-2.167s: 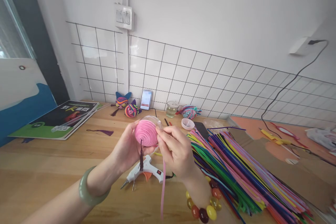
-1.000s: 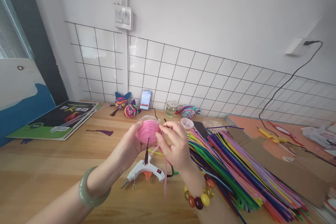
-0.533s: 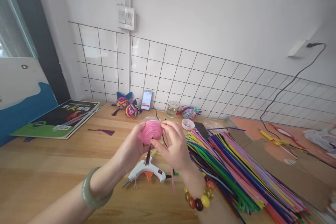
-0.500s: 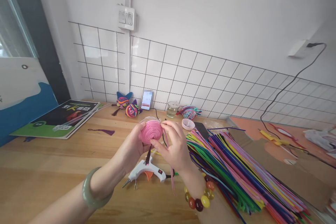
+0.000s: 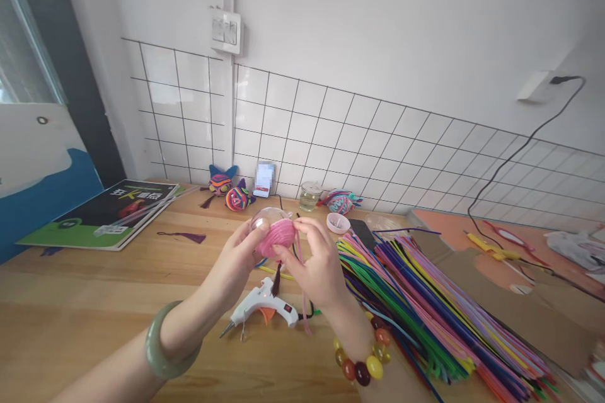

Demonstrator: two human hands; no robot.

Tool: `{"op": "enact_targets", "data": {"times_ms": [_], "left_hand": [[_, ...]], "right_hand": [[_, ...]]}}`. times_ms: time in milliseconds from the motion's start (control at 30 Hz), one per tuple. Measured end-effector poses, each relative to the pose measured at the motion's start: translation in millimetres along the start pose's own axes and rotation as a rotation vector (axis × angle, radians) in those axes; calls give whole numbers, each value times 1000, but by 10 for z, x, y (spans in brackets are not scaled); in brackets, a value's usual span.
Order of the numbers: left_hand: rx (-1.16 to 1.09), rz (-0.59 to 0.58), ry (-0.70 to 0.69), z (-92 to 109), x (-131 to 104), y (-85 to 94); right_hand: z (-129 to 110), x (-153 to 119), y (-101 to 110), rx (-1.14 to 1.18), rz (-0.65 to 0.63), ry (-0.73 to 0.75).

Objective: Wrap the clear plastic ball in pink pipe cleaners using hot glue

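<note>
A clear ball [image 5: 261, 216], its lower right side wrapped in pink pipe cleaner [image 5: 276, 237], is held between both hands above the table. My left hand [image 5: 239, 252] grips it from the left, thumb across its front. With thumb and fingers, my right hand [image 5: 316, 258] pinches the pink-covered side. A loose pink strand [image 5: 305, 308] hangs down by the right palm. From the ball's underside dangles a dark tassel [image 5: 276, 280]. Below lies a white glue gun [image 5: 265, 303] with its nozzle pointing left.
Bundles of coloured pipe cleaners [image 5: 425, 308] lie at right, near cardboard [image 5: 501, 302] and a yellow glue gun [image 5: 494, 249]. Along the wall stand wrapped ornaments [image 5: 240, 196], a phone [image 5: 263, 179], a glass jar [image 5: 311, 196] and a small bowl [image 5: 338, 223]. A purple tassel [image 5: 189, 237] and book [image 5: 108, 211] are at left.
The ball has turned in my hands: its pink coil centre has rotated out of sight and more of the clear shell shows on top. The dark tassel has shifted slightly right.
</note>
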State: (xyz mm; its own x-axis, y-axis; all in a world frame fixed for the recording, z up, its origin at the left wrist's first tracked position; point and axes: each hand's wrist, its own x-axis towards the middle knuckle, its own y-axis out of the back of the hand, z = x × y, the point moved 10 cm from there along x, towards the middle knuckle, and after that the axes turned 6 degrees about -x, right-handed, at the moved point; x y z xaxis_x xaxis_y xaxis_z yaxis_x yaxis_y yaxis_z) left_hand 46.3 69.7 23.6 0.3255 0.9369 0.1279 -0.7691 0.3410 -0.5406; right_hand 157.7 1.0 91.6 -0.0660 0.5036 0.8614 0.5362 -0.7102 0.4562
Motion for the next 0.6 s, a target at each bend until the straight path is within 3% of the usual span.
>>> {"op": "enact_targets", "data": {"times_ms": [267,600], "left_hand": [[2,-79,-5,60,12,-63],[-24,-65,12,30,4,-36]], "right_hand": [[11,-6,-28,6,-13,-4],[10,2,-2,40,-34,-21]]}}
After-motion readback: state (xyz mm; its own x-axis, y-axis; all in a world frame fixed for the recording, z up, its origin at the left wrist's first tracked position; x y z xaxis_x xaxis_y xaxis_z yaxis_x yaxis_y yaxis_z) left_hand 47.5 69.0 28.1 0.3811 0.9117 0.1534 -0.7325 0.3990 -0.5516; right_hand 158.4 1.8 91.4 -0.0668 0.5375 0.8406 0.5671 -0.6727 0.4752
